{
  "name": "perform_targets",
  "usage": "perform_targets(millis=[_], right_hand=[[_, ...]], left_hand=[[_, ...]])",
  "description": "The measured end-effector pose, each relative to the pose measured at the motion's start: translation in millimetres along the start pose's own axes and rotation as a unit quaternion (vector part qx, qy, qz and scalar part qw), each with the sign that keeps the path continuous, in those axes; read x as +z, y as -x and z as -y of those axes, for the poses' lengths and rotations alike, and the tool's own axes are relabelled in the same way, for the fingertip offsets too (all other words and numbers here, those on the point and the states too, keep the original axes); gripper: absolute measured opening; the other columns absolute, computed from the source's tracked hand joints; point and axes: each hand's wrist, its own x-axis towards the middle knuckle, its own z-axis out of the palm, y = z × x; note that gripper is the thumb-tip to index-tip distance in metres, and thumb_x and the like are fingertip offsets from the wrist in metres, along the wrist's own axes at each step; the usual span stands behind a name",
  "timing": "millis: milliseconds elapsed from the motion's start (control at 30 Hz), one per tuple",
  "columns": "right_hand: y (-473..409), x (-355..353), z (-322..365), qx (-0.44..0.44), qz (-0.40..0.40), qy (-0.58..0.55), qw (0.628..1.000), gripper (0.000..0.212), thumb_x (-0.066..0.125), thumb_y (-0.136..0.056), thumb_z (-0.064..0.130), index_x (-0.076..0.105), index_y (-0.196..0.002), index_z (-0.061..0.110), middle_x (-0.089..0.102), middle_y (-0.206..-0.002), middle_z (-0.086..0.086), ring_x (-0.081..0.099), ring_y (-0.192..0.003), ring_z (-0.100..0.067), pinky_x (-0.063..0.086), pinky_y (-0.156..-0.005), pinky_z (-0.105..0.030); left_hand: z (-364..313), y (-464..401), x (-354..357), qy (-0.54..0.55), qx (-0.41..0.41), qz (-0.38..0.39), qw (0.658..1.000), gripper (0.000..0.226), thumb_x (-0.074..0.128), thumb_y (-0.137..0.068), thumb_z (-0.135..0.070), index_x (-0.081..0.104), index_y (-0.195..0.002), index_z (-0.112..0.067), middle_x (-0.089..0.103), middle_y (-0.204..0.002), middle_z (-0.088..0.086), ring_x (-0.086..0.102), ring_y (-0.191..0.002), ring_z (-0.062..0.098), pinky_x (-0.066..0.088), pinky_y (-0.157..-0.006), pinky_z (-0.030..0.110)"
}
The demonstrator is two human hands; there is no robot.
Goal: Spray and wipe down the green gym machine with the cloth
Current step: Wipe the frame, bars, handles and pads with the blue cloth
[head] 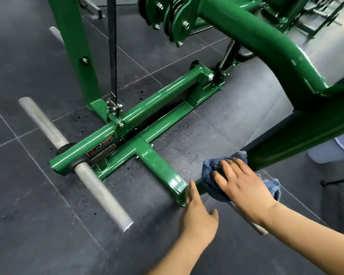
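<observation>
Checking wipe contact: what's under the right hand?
The blue cloth lies under the right hand, bunched over the machine's green bar. The bar surface beneath the cloth is covered.

Beneath my left hand I see the floor, laid in large dark grey rubber tiles with pale seams between them. Directly on it, just ahead of that hand, stands the base of the glossy green steel gym machine: a foot tube ends at my fingertips, and a long rail runs away from them to the far left. Small black specks lie scattered on the tiles beside the rail, left of my hand.
</observation>
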Motion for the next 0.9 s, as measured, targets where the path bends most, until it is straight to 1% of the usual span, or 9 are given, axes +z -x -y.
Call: perform_targets(millis=[33, 67, 133, 200, 333, 500, 667, 800, 900], right_hand=[[3.8, -17.4, -12.5, 0.006, -0.025, 0.001, 1.000, 0.031, 0.041, -0.082, 0.008, 0.063, -0.102, 0.000, 0.060, -0.103, -0.027, 0.059, -0.095, -0.042, 0.034, -0.097, -0.050], [8.7, -28.3, -20.2, 0.010, -0.047, 0.003, 0.999, 0.035, 0.037, -0.084, 0.008, 0.063, -0.105, -0.001, 0.059, -0.108, -0.029, 0.059, -0.100, -0.044, 0.033, -0.099, -0.051], [13.6, -38.1, -34.0, 0.017, -0.067, 0.013, 0.998, 0.036, 0.037, -0.087, 0.007, 0.062, -0.111, -0.003, 0.057, -0.119, -0.032, 0.056, -0.112, -0.046, 0.032, -0.103, -0.053], [11.1, -29.2, -35.6, 0.007, -0.070, 0.024, 0.997, 0.033, 0.042, -0.089, 0.007, 0.061, -0.114, -0.002, 0.054, -0.125, -0.033, 0.053, -0.119, -0.047, 0.031, -0.107, -0.053], [2.8, 32.4, -10.8, -0.026, -0.030, 0.007, 0.999, 0.026, 0.047, -0.089, 0.008, 0.060, -0.110, -0.002, 0.056, -0.120, -0.032, 0.056, -0.111, -0.046, 0.032, -0.107, -0.053], [-13.3, 107.8, 32.0, -0.023, -0.024, -0.006, 0.999, 0.025, 0.045, -0.087, 0.008, 0.058, -0.107, -0.001, 0.057, -0.109, -0.030, 0.057, -0.101, -0.044, 0.037, -0.100, -0.052], [-23.3, 177.4, 73.1, -0.008, -0.007, 0.004, 1.000, 0.031, 0.036, -0.084, 0.008, 0.058, -0.103, 0.000, 0.057, -0.102, -0.029, 0.056, -0.094, -0.044, 0.033, -0.095, -0.052], [-25.3, 231.0, 95.9, -0.022, -0.020, 0.022, 0.999, 0.032, 0.034, -0.085, 0.007, 0.058, -0.104, 0.000, 0.057, -0.103, -0.028, 0.056, -0.093, -0.043, 0.034, -0.092, -0.050], [-25.5, 272.8, 115.4, -0.033, -0.037, 0.028, 0.998, 0.028, 0.034, -0.086, 0.006, 0.054, -0.104, 0.001, 0.056, -0.104, -0.028, 0.056, -0.093, -0.042, 0.035, -0.093, -0.049]], left_hand=[[-12.9, 0.8, -2.9, 0.008, 0.028, -0.015, 0.999, 0.091, 0.055, -0.094, -0.027, -0.014, -0.152, -0.027, -0.004, -0.162, -0.007, 0.028, -0.143, 0.013, 0.033, -0.106, 0.025], [-21.6, 2.1, -2.1, 0.011, 0.059, -0.027, 0.998, 0.089, 0.055, -0.093, -0.025, -0.011, -0.153, -0.027, -0.008, -0.161, -0.010, 0.023, -0.144, 0.010, 0.029, -0.109, 0.023], [-35.2, -0.8, 1.2, 0.025, 0.108, -0.040, 0.993, 0.085, 0.057, -0.092, -0.021, 0.000, -0.155, -0.025, 0.000, -0.162, -0.009, 0.019, -0.145, 0.008, 0.022, -0.111, 0.018], [-32.8, -11.0, 8.0, 0.049, 0.112, -0.042, 0.992, 0.081, 0.057, -0.089, -0.017, 0.010, -0.154, -0.025, 0.013, -0.161, -0.007, 0.024, -0.144, 0.009, 0.025, -0.111, 0.019], [4.4, -33.8, 25.4, 0.068, 0.040, -0.016, 0.997, 0.078, 0.057, -0.090, -0.019, 0.012, -0.154, -0.026, 0.014, -0.160, -0.008, 0.036, -0.139, 0.014, 0.037, -0.108, 0.028], [55.9, -81.8, 40.3, 0.044, 0.007, -0.007, 0.999, 0.069, 0.057, -0.090, -0.017, 0.023, -0.150, -0.021, 0.035, -0.152, -0.002, 0.046, -0.130, 0.020, 0.041, -0.102, 0.027], [107.6, -125.7, 67.9, 0.006, -0.012, -0.005, 1.000, 0.073, 0.060, -0.090, -0.028, 0.020, -0.150, -0.022, 0.053, -0.139, 0.003, 0.056, -0.119, 0.023, 0.042, -0.083, 0.023], [146.8, -158.3, 88.1, -0.037, -0.018, -0.001, 0.999, 0.060, 0.057, -0.091, -0.028, 0.030, -0.144, -0.023, 0.057, -0.134, 0.003, 0.057, -0.116, 0.022, 0.044, -0.083, 0.024], [180.1, -175.7, 102.7, -0.020, -0.028, -0.015, 0.999, 0.054, 0.062, -0.089, -0.027, 0.041, -0.138, -0.020, 0.063, -0.126, 0.006, 0.058, -0.114, 0.027, 0.045, -0.080, 0.027]])
